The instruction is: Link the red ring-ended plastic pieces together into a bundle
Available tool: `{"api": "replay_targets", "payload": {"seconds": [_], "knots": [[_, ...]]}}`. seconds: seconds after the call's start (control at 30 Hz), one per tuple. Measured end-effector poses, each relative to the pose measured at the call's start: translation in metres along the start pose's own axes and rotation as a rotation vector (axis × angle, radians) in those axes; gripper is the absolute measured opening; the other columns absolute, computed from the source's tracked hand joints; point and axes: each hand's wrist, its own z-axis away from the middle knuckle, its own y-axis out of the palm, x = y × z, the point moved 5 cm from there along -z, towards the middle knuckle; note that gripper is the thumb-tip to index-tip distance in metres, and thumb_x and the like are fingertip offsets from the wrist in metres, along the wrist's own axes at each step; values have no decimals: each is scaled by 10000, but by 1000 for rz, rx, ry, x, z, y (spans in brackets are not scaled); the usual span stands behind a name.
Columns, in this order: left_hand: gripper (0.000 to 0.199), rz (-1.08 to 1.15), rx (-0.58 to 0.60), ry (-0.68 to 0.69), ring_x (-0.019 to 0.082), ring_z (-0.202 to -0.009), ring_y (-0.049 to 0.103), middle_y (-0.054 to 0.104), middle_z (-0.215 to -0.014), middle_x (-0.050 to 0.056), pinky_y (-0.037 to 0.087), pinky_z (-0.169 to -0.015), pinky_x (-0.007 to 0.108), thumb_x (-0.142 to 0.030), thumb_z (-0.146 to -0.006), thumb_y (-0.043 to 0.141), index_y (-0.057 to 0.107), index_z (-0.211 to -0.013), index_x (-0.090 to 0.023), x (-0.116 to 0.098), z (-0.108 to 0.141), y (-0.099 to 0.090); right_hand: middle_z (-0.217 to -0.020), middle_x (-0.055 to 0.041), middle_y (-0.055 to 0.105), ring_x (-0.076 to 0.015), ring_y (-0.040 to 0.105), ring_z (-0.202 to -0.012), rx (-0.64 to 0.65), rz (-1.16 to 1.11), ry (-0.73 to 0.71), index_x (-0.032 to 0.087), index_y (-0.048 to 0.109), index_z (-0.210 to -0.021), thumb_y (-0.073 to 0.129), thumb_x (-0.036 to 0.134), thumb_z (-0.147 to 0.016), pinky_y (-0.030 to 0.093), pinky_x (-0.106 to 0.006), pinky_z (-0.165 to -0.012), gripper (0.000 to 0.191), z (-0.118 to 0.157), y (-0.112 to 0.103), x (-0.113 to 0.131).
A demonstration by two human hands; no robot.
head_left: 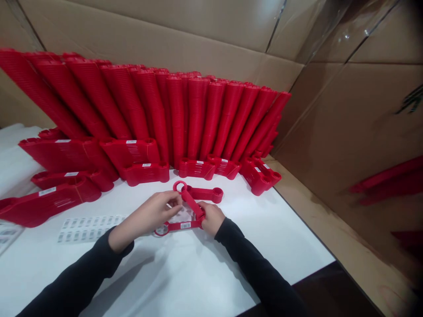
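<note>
White labels (185, 225) on red parts (142, 172) | barcode-like print, seemingly | no text legible

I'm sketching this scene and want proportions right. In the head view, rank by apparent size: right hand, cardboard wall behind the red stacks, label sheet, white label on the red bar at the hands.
1. Cardboard wall
2. Label sheet
3. Right hand
4. White label

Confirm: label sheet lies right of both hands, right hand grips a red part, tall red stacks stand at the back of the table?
Wrong side. Head view shows the label sheet left of both the left hand and right hand. The rest holds: right hand grips a red part, tall red stacks at the table's back.
</note>
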Motion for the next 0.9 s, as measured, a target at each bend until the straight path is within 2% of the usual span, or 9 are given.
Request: {"api": "replay_targets", "payload": {"seconds": [0.1,0.23,0.57,0.7,0.9], "knots": [[197,124,-70,6,162,-684,582,629,-748,9,445,-623,252,-339,-810,460,568,-740,-189,-10,-2,2,-854,-72,666,-207,595,-764,-3,25,5,178,605,-953,506,108,-674,367,-247,-611,304,1,0,3],[197,143,-140,15,160,-701,589,646,-758,10,444,-646,255,-331,-811,472,588,-738,-190,-12,-5,10,-847,-83,666,-219,597,-767,0,50,1,172,597,-943,508,118,-676,361,-251,-598,286,2,0,7],[160,46,-143,31,164,-733,581,644,-795,5,433,-654,266,-271,-815,456,592,-762,-206,-10,-5,15,-883,-80,674,-232,612,-806,7,56,-6,178,587,-987,498,116,-667,379,-262,-629,337,5,-2,8],[152,-51,-187,48,164,-727,559,624,-787,11,425,-650,273,-258,-817,451,584,-769,-204,-11,-5,17,-900,-83,675,-236,615,-810,3,49,-13,180,585,-1003,486,140,-694,378,-267,-632,327,5,-1,9],[169,-358,-259,142,186,-753,520,573,-792,36,410,-660,304,-273,-861,390,527,-797,-197,-13,-3,23,-897,-71,670,-231,612,-813,-7,36,-26,192,577,-979,493,171,-704,372,-265,-638,288,7,-1,11]]}}
